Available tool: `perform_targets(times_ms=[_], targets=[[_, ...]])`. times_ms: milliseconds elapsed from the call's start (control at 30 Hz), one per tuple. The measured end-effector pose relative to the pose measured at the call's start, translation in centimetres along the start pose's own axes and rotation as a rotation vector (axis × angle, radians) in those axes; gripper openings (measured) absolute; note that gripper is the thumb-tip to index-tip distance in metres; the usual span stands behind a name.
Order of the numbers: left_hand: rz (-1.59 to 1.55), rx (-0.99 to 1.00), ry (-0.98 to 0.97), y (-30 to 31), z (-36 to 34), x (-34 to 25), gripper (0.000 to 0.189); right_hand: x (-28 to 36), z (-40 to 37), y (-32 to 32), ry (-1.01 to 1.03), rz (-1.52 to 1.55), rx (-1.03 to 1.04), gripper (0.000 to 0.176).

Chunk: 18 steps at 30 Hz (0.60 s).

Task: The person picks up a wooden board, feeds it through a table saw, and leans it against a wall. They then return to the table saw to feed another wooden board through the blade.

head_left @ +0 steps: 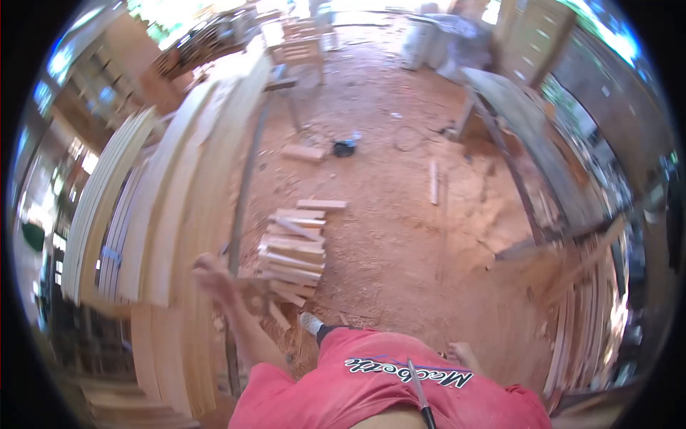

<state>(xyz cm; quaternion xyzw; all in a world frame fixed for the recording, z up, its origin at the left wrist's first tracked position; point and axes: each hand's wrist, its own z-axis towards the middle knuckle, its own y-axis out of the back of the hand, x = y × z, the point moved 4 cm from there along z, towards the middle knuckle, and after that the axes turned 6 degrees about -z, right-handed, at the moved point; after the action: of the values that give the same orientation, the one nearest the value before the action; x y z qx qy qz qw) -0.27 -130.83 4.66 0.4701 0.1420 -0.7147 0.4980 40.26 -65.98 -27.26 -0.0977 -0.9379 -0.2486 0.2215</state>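
Observation:
My left hand [212, 277] is over the right edge of the long pale boards [171, 186]; it is blurred, and whether its fingers touch the wood or hold anything is unclear. My right hand [461, 352] is low beside the red shirt, partly hidden by it, with its fingers too small to make out. A stack of short wooden pieces [293, 247] lies on the floor to the right of my left hand. Across the shirt front lies a pen-like object [421, 393].
A dark object [344, 149] and loose wood pieces [303, 153] lie on the dusty floor ahead. A workbench [536, 136] stands at the right, with upright boards [575, 336] below it. A wooden chair [300, 53] is at the back, near covered items [457, 46].

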Motion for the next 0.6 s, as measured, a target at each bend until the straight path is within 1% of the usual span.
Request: perform_targets(times_ms=[33,67,100,133,167,200,233,267,300,333,367,400,433,467,500,533,567,600], targets=[[-0.243,0.372,-0.032,-5.2,-4.2,-1.8,0.018,-0.2,0.3,0.8,0.078,-0.130,0.066,0.026],[-0.377,0.783,0.023,-10.3,-8.1,-2.7,0.015,-0.3,-0.3,1.9,0.146,-0.249,0.124,0.027],[-0.496,1.208,0.082,-14.5,-13.0,-4.2,0.014,-1.5,0.8,3.0,0.217,-0.282,0.072,0.028],[-0.151,1.502,0.494,-15.4,-17.5,-6.1,0.021,-3.7,2.0,4.4,0.274,-0.323,0.016,0.029],[0.104,1.655,0.614,-17.8,-21.6,-3.1,0.029,-5.3,1.2,6.0,0.144,-0.064,-0.030,0.029],[0.108,1.696,0.665,-20.3,-25.2,3.6,0.031,-6.1,-0.1,6.9,0.023,0.192,-0.078,0.029],[0.113,1.735,0.717,-22.4,-28.8,9.3,0.033,-7.5,-1.4,7.4,-0.023,0.256,-0.124,0.029],[0.121,1.774,0.768,-24.2,-32.3,14.0,0.035,-8.5,-1.6,7.9,-0.070,0.422,-0.215,0.028],[0.144,1.666,0.427,-23.7,-35.1,11.9,0.031,-9.5,-1.5,9.2,-0.108,0.578,-0.305,0.026],[0.277,1.731,0.484,-23.7,-37.9,10.2,0.030,-11.4,-0.9,10.1,-0.123,0.617,-0.343,0.026],[0.418,1.779,0.540,-23.5,-40.3,8.9,0.029,-14.3,0.3,10.3,-0.070,0.598,-0.426,0.029],[0.258,1.680,0.804,-22.1,-42.9,8.6,0.024,-16.6,0.5,10.5,-0.022,0.570,-0.507,0.032],[0.438,1.694,0.731,-21.4,-44.6,6.9,0.022,-18.5,0.0,10.5,-0.045,0.589,-0.531,0.032],[0.450,1.726,0.716,-21.2,-45.7,4.6,0.022,-20.8,-0.9,10.5,-0.196,0.663,-0.568,0.021],[0.654,1.841,0.288,-21.5,-46.9,1.4,0.022,-23.0,-1.5,10.8,-0.339,0.734,-0.599,0.011],[0.834,1.892,-0.151,-22.2,-48.4,-0.6,0.022,-25.2,-2.2,10.2,-0.325,0.783,-0.627,0.013],[0.832,1.979,-0.181,-25.8,-50.4,2.0,0.024,-26.8,-2.4,10.4,-0.299,0.819,-0.645,0.015],[0.824,2.065,-0.209,-29.3,-52.2,5.0,0.026,-27.1,-3.0,11.3,-0.297,0.821,-0.632,0.016]])
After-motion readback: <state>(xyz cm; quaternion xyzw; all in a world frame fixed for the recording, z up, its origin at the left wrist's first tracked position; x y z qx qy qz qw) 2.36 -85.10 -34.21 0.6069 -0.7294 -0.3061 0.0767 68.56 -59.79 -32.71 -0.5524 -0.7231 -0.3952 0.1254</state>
